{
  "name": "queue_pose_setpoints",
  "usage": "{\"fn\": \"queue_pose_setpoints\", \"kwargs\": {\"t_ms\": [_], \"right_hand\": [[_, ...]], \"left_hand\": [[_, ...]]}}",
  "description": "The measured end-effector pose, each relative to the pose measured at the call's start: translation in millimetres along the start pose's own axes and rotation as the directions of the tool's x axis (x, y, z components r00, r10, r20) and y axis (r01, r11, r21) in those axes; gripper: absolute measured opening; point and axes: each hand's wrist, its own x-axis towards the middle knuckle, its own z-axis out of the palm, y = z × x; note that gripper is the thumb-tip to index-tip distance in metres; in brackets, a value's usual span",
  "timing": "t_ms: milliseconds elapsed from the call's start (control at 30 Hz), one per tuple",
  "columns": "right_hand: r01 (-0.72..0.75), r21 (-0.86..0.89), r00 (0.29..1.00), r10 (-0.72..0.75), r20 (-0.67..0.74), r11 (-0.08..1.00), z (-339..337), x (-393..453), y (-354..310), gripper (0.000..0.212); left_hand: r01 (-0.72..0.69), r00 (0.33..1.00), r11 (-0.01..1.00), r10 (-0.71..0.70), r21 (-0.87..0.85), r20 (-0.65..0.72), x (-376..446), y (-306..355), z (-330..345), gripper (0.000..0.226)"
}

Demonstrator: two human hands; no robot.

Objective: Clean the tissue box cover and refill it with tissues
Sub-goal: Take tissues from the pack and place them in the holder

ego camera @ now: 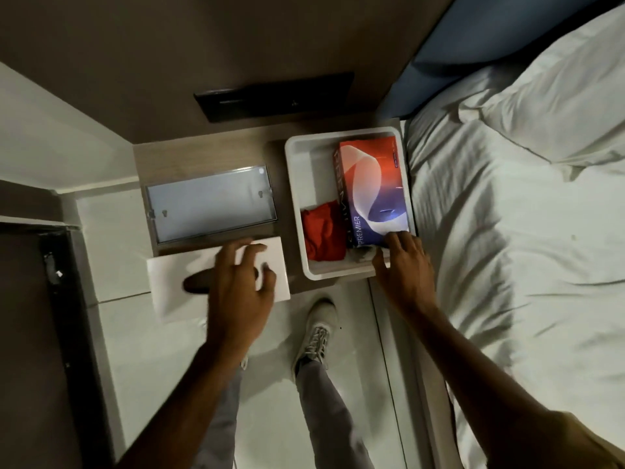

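Note:
The white tissue box cover (pixel 169 275), with a dark oval slot, lies on the front left of the bedside table and overhangs its edge. My left hand (pixel 236 286) rests on top of it with fingers spread. A red, white and blue "Premier" tissue box (pixel 372 184) lies in a white bin (pixel 304 170), next to a crumpled red cloth (pixel 323 231). My right hand (pixel 404 265) grips the near end of the tissue box, fingers on top and thumb below. A clear rectangular base plate (pixel 209 204) lies behind the cover.
A bed with white sheets (pixel 507 265) and a pillow (pixel 558 106) runs along the right. A dark panel (pixel 274 96) sits on the wall above the wooden table (pixel 280 164). A dark door frame (pixel 57 299) stands left. My legs and a shoe (pixel 318 330) are on the white floor.

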Motion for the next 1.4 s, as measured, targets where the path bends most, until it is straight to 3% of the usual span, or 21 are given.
{"fn": "queue_pose_setpoints", "kwargs": {"t_ms": [67, 133, 333, 500, 633, 767, 900, 1033, 1233, 1400], "right_hand": [[0.083, -0.022, 0.996, -0.084, -0.032, 0.996, -11.6, -0.3, 9.8, 0.028], [0.162, -0.001, 0.981, -0.161, -0.108, 0.987, -26.2, 2.3, 16.9, 0.025], [0.35, -0.026, 0.904, -0.345, -0.252, 0.936, -78.1, 27.2, 16.8, 0.024], [0.363, 0.064, 0.879, -0.319, -0.355, 0.929, -107.2, 47.8, 0.9, 0.022], [0.384, 0.073, 0.87, -0.334, -0.361, 0.92, -116.4, 59.0, -7.9, 0.018], [0.371, 0.086, 0.869, -0.313, -0.384, 0.925, -122.1, 65.7, -8.5, 0.033], [0.322, 0.014, 0.893, -0.299, -0.335, 0.947, -116.6, 70.6, 2.8, 0.053], [0.263, 0.095, 0.927, -0.224, -0.301, 0.96, -110.5, 67.1, 21.8, 0.071], [0.226, 0.229, 0.911, -0.122, -0.394, 0.947, -103.6, 56.4, 52.4, 0.039], [0.096, 0.191, 0.964, -0.044, -0.262, 0.977, -100.1, 46.8, 60.2, 0.037]], "left_hand": [[-0.105, 0.994, 0.993, 0.105, -0.059, 0.009, 1.7, 36.5, 13.9, 0.031], [-0.122, 0.991, 0.986, 0.127, -0.112, 0.035, 6.2, 72.6, 29.9, 0.04], [-0.073, 0.989, 0.989, 0.088, -0.132, 0.115, 31.1, 153.9, 81.2, 0.098], [-0.012, 0.995, 0.991, -0.002, -0.133, -0.105, 46.4, 171.8, 80.3, 0.072], [-0.018, 0.991, 0.993, 0.002, -0.119, -0.133, 55.3, 169.8, 60.6, 0.062], [-0.162, 0.956, 0.985, 0.142, -0.056, -0.257, 64.0, 168.2, 41.5, 0.052], [-0.285, 0.942, 0.958, 0.279, -0.01, -0.186, 74.8, 164.2, 38.9, 0.055], [-0.278, 0.953, 0.96, 0.274, -0.017, -0.131, 80.9, 162.2, 38.1, 0.052], [-0.217, 0.972, 0.975, 0.211, -0.056, -0.106, 81.1, 159.0, 34.7, 0.048], [-0.237, 0.967, 0.964, 0.223, -0.117, -0.122, 79.8, 164.5, 31.7, 0.042]]}}
